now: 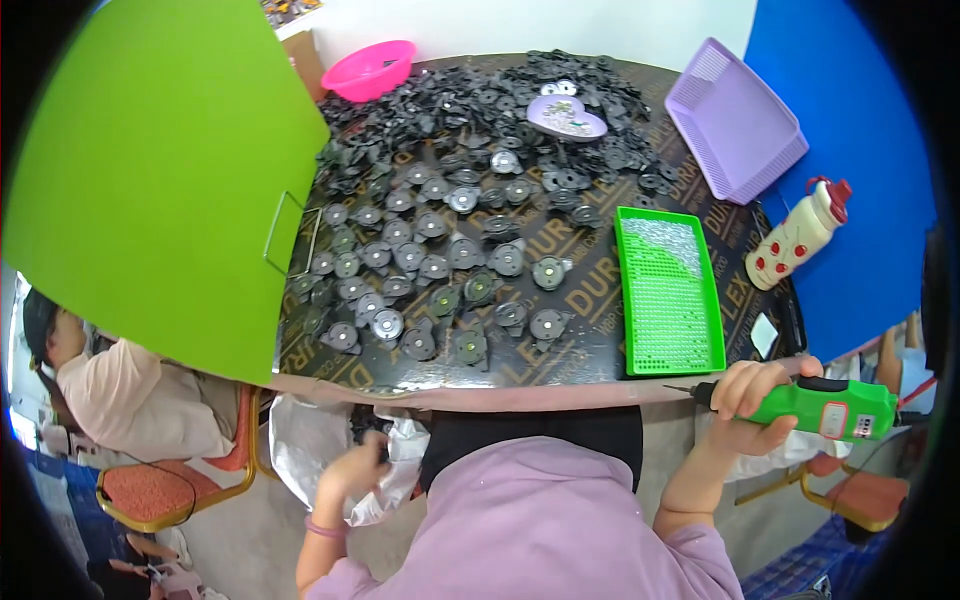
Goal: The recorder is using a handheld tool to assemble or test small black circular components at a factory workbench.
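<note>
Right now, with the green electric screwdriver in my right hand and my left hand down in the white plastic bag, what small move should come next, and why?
Probably lift the left hand out of the white plastic bag up to the table. The right hand already holds the green electric screwdriver at the table edge, beside the green tray of small screws, and rows of black round parts lie ahead, so only the left hand is away from them.

My right hand (752,402) grips a green electric screwdriver (815,405) below the table edge; my left hand (358,468) digs into a white plastic bag (300,440); black round parts (470,215) cover the table (590,290) beside a green screw tray (668,290).
</note>
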Tool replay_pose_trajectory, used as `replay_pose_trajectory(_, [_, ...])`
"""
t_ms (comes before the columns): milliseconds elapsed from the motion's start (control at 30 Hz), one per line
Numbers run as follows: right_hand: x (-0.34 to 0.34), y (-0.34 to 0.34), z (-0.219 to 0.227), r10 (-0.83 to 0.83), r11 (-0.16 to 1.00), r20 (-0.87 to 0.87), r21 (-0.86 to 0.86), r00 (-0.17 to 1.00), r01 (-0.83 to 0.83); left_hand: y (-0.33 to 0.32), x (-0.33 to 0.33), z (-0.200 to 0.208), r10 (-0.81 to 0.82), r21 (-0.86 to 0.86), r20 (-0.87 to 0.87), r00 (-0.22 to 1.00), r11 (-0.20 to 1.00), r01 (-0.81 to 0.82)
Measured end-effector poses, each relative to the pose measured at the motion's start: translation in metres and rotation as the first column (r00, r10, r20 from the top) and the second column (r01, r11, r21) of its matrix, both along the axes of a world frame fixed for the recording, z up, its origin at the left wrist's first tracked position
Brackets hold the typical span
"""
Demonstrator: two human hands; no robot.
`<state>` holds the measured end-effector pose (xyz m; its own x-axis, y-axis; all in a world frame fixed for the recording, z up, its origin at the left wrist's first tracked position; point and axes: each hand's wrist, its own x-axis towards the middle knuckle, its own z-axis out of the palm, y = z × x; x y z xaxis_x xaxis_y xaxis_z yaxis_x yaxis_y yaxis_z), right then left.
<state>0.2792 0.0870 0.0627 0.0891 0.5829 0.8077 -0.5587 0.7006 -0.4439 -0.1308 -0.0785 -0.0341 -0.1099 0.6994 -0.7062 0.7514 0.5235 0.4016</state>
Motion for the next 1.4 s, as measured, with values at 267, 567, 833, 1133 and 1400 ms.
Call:
replay_pose_trajectory(267, [-0.014, 0.001, -0.004, -0.035, 0.999, 0.062, 0.018, 0.997, 0.034, 0.024, -0.010, 0.066, 0.665, 0.616, -0.128, 0.736, 0.635, -0.467])
replay_pose_trajectory(567, [0.005, 0.006, -0.007, -0.100, 0.989, 0.019, -0.109, 0.995, 0.101, 0.106, -0.019, 0.010, 0.686, 0.908, -0.214, 0.696, 0.402, -0.117])
replay_pose_trajectory(833, [0.019, 0.026, -0.028, -0.321, 0.909, 0.172, -0.219, 0.931, 0.354, 0.090, 0.035, 0.046, 0.332, 0.825, 0.461, 0.823, 0.182, -0.535])
replay_pose_trajectory(1133, [0.009, 0.028, -0.041, -0.214, 0.936, 0.200, -0.237, 0.956, 0.260, 0.140, 0.200, 0.046, -0.268, 0.460, 0.842, 0.468, 0.810, -0.365])
replay_pose_trajectory(1400, [0.005, 0.031, -0.042, -0.206, 0.936, 0.252, -0.230, 0.946, 0.265, 0.174, 0.229, 0.026, -0.159, 0.332, 0.874, 0.460, 0.886, -0.325])
